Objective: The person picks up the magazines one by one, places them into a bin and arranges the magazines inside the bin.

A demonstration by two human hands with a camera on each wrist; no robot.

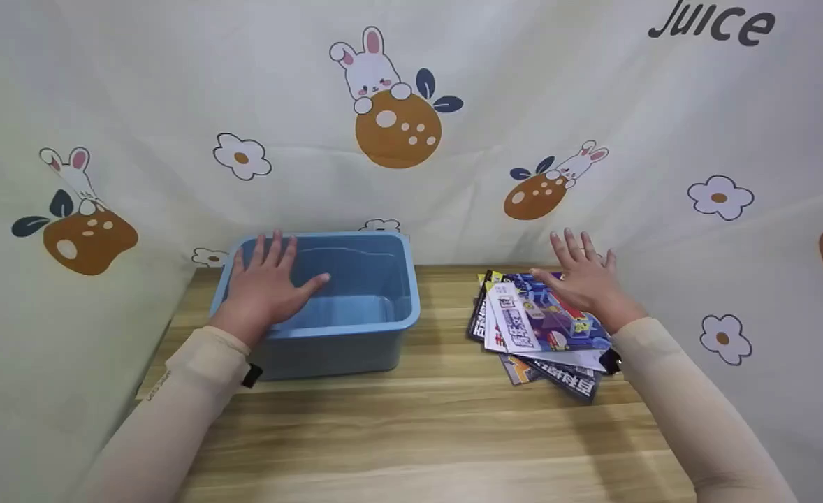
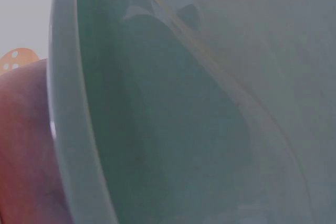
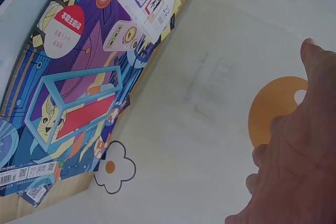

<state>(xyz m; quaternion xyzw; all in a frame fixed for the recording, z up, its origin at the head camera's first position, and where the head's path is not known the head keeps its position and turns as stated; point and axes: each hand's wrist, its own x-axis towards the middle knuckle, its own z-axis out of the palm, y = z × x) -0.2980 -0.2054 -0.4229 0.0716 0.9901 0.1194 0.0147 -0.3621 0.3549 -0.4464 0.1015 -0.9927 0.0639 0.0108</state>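
My left hand (image 1: 261,290) hovers over the left side of a blue plastic bin (image 1: 355,332), its fingers spread and holding nothing. The part of the bin's inside that shows holds nothing; my left hand hides its left part. In the left wrist view the bin's rim (image 2: 68,103) passes close to the camera, with part of the hand (image 2: 26,140) beyond it. To the right, my right hand (image 1: 586,279) is held with spread fingers above a fanned pile of magazines (image 1: 551,314). A colourful purple-blue cover (image 3: 79,87) lies on top of that pile.
Bin and magazines stand on a wood-grain table (image 1: 439,426) against its back edge. A pale cloth (image 1: 300,84) printed with rabbits, oranges and flowers hangs behind and along both sides. Some table surface lies between the bin and the pile.
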